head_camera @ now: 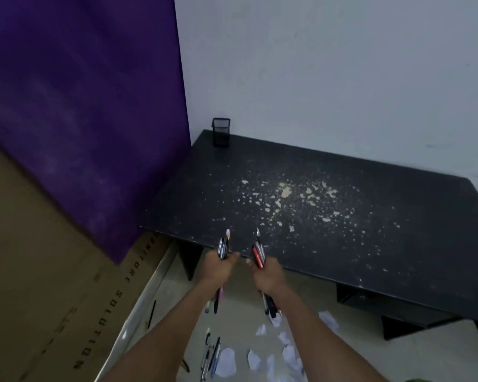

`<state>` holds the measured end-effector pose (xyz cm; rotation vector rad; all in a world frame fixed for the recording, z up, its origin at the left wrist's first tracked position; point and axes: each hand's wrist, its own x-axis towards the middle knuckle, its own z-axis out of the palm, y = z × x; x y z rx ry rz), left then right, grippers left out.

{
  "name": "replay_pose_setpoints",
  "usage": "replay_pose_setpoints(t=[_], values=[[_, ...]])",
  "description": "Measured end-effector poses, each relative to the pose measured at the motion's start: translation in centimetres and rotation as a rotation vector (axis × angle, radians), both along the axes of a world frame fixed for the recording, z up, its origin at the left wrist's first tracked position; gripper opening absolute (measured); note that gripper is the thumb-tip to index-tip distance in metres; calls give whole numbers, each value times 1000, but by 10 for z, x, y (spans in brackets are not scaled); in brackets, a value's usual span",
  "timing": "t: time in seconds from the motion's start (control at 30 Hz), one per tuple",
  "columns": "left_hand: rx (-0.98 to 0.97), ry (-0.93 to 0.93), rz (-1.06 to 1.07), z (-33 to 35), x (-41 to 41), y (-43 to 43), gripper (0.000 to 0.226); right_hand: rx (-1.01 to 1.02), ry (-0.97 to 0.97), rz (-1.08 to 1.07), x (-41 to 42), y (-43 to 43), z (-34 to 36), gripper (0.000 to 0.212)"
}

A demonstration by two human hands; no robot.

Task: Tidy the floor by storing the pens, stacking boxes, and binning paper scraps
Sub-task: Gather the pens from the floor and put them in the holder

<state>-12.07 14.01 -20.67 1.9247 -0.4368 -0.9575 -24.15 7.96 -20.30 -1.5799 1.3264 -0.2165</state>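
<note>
Both hands, left (222, 264) and right (268, 274), clench slim pen bundles (223, 245) before a speckled black desk (342, 230).

Black desk (342, 244) pale-flecked; purple curtain (80, 92)

Left hand (220, 264) and right hand (268, 274) each grip a pen bundle (223, 246) (259, 253) at the near edge of the black desk (398, 244), mesh holder (221, 132) at its far corner, loose pens (211, 354) and paper scraps (287, 351) on the floor below.
</note>
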Motion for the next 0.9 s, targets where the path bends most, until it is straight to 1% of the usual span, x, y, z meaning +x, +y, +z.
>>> replay_pose_setpoints(t=[0.07,0.23,0.4,0.5,0.7,0.8,0.9], values=[[-13,-65,29,20,6,-10,37,-50,2,-1,3,-14,18,30],[-149,-78,70,68,22,-43,37,-123,-59,-42,22,-51,63,32],[-228,-56,-17,109,49,-73,31,-196,-93,-97,50,-83,96,34],[-282,-60,-27,129,77,-91,29,-239,-148,-117,78,-101,112,34],[-321,-105,-14,147,140,-120,25,-266,-223,-160,134,-134,128,34],[-342,-94,12,147,166,-135,25,-259,-271,-207,154,-151,132,33],[-351,-105,18,147,184,-151,26,-275,-269,-226,171,-170,131,35]])
